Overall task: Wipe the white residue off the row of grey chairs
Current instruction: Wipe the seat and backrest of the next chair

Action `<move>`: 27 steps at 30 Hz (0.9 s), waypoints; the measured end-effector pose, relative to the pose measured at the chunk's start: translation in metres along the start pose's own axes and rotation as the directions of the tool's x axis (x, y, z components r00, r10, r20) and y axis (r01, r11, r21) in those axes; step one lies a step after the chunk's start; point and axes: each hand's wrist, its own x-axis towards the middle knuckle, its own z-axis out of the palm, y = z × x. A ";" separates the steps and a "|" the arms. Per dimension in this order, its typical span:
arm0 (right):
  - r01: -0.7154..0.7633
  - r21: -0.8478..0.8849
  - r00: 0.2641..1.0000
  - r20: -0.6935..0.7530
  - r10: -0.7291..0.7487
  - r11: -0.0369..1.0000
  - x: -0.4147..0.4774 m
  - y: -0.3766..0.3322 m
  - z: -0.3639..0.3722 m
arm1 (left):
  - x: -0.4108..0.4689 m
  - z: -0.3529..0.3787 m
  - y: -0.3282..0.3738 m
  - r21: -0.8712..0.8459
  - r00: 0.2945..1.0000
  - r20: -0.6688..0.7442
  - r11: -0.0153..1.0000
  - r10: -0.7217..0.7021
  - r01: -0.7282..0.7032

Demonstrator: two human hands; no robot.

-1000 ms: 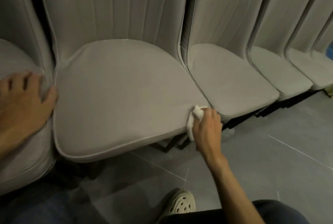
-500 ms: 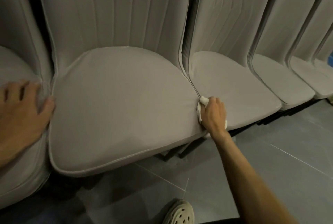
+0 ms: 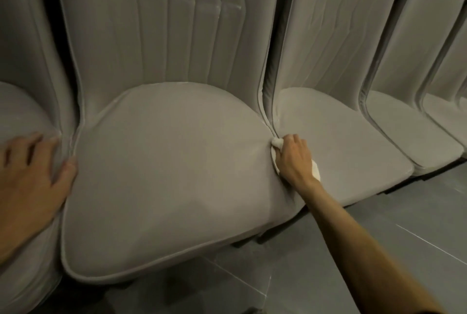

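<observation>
Right hand [image 3: 293, 159]: fingers curled round a white cloth [image 3: 316, 171], which shows at the fingertips and again behind the heel of the hand. The cloth is pressed into the crease where the centre seat [image 3: 164, 174] touches the seat on its right [image 3: 348, 147].

Left hand [image 3: 32, 177]: fingers spread and laid flat on the seat on the left [image 3: 22, 109], holding nothing. The thumb lies against the piped edge of the centre seat. Judged function: bracing the body while the other arm reaches across.

Step in hand, as judged: cleaning the side seam of the centre seat.

Progress, as judged:
- The top of the centre seat reads as even grey with no obvious residue; it is probably done.
- Faint white streaks [image 3: 227, 8] mark the upper part of the centre backrest [image 3: 126, 35], and a pale line follows the rear seam of the seat below it. These are left to do.
- The seat on the right shows a whitish patch at its rear inner corner.
- The farther chairs [image 3: 409, 131] extend to the right; the light is too dim to tell their condition.

The row stands on a grey tiled floor [image 3: 379, 238]. Most of the task appears to lie ahead.
</observation>
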 end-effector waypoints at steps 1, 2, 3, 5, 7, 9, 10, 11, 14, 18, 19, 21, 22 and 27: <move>-0.008 0.007 1.000 -0.002 0.008 1.000 0.017 -0.010 0.000 | -0.001 -0.004 0.009 0.069 1.000 0.005 0.997 -0.023 0.023; -0.014 0.015 1.000 -0.003 0.014 1.000 0.031 -0.020 0.000 | -0.003 -0.012 0.018 0.107 1.000 0.003 0.994 -0.007 0.006; -0.016 0.026 1.000 -0.004 0.016 1.000 0.041 -0.029 -0.002 | -0.006 -0.021 0.029 0.126 0.999 0.023 0.992 -0.031 0.028; -0.014 0.062 1.000 -0.019 0.015 0.998 0.046 -0.039 -0.004 | -0.013 -0.037 0.044 0.116 1.000 0.025 0.993 -0.019 0.016; -0.009 0.096 1.000 -0.018 0.011 0.995 0.031 -0.038 -0.006 | -0.017 -0.050 0.061 0.127 0.999 0.035 0.992 -0.015 0.010; 0.011 0.164 0.999 -0.033 -0.005 0.986 0.007 -0.033 -0.010 | -0.020 -0.063 0.082 0.124 0.999 0.016 0.992 -0.032 0.030; 0.019 0.200 0.999 -0.043 -0.011 0.980 -0.004 -0.032 -0.013 | -0.022 -0.071 0.091 0.124 0.999 0.009 0.991 -0.045 0.043; 0.030 0.219 0.999 -0.051 -0.019 0.975 -0.012 -0.032 -0.016 | -0.026 -0.077 0.100 0.133 0.999 -0.005 0.990 -0.039 0.040; 0.012 0.229 0.998 -0.065 0.003 0.973 -0.018 -0.043 -0.021 | -0.032 -0.088 0.111 0.207 0.999 -0.049 0.978 0.012 -0.001; -0.061 0.307 0.986 -0.129 0.105 0.950 0.004 -0.071 -0.014 | -0.032 -0.092 0.114 0.246 0.998 -0.054 0.969 0.036 -0.022; -0.075 0.317 0.984 -0.132 0.122 0.946 0.013 -0.077 -0.010 | -0.032 -0.092 0.114 0.251 0.998 -0.055 0.968 0.036 -0.021; -0.082 0.347 0.980 -0.142 0.139 0.934 0.032 -0.087 -0.003 | -0.030 -0.091 0.112 0.250 0.997 -0.056 0.968 0.054 -0.038; -0.080 0.357 0.979 -0.146 0.140 0.931 0.041 -0.092 -0.001 | -0.031 -0.090 0.110 0.260 0.997 -0.055 0.965 0.060 -0.044; -0.018 0.448 0.987 -0.134 0.088 0.894 0.092 -0.124 0.012 | -0.028 -0.088 0.107 0.267 0.997 -0.056 0.963 0.053 -0.036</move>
